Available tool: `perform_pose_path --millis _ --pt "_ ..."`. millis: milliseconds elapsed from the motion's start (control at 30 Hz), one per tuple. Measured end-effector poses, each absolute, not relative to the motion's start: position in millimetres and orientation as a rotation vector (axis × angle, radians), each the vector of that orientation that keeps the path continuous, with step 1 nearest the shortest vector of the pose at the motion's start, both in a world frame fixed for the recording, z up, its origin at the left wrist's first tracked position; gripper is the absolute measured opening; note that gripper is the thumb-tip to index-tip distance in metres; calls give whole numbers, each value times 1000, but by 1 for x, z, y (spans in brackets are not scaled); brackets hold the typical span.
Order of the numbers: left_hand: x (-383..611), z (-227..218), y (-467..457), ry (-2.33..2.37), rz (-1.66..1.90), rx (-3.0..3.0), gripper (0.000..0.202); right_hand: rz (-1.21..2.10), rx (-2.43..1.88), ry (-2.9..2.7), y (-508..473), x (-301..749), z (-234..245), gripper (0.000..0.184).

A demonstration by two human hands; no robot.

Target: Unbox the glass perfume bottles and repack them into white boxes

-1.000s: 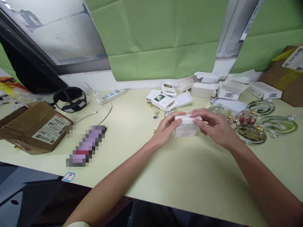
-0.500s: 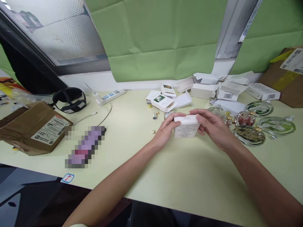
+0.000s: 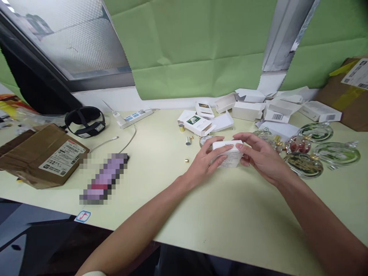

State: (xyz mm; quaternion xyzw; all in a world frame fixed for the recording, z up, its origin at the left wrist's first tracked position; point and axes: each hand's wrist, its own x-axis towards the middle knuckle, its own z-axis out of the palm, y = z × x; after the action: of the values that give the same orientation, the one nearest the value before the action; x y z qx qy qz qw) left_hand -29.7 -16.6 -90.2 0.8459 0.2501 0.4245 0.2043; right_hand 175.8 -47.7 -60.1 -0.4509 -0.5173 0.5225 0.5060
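A small white carton (image 3: 229, 161) with fine print on its near face stands upright on the table between my hands. My left hand (image 3: 208, 161) is closed on its left side, with fingers lying over the top edge and near face. On the right side my right hand (image 3: 255, 153) grips it, thumb at the top right corner and fingers behind. Beyond my left hand lie a silver cap (image 3: 188, 141), a gold cap (image 3: 181, 128) and a tiny gold ring (image 3: 186, 160). Several ornate glass bottles, one with dark gold contents (image 3: 304, 165), lie right of my right hand.
Several white cartons (image 3: 248, 110) are heaped along the wall. A brown cardboard box (image 3: 43, 157) sits at the left, another (image 3: 342, 96) at the far right. A black headset (image 3: 85, 122), a power strip (image 3: 136, 118) and a blurred-out purple object (image 3: 106, 178) lie on the left.
The fingers of my left hand have shifted from the carton's top left corner across its top and near face. My right hand and the carton stay nearly in place.
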Motion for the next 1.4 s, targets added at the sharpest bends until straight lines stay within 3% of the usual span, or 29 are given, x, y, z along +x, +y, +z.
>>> perform_pose_path --millis 167,333,467,1133,1233,1300,1400 --pt "-32 -93 -10 673 1201 2421 37 1109 -1109 -1360 -47 173 -63 31" --pt "-34 -87 -11 657 1146 2414 37 515 -1090 -1620 -51 174 -65 20" --pt "-34 -88 -10 567 1193 2503 45 215 -987 -1704 -54 178 -69 25" --pt "-35 -88 -8 583 1376 2675 46 -1 -779 -1570 -49 172 -79 24" --pt "-38 -83 -9 619 1364 2757 52 398 -680 -1566 -59 178 -63 29" --pt "-38 -81 -9 579 1346 2787 53 1068 -600 -1788 -64 181 -51 42" --pt "-37 -80 -9 532 1312 2768 48 1905 -582 -2079 -65 177 -47 35"
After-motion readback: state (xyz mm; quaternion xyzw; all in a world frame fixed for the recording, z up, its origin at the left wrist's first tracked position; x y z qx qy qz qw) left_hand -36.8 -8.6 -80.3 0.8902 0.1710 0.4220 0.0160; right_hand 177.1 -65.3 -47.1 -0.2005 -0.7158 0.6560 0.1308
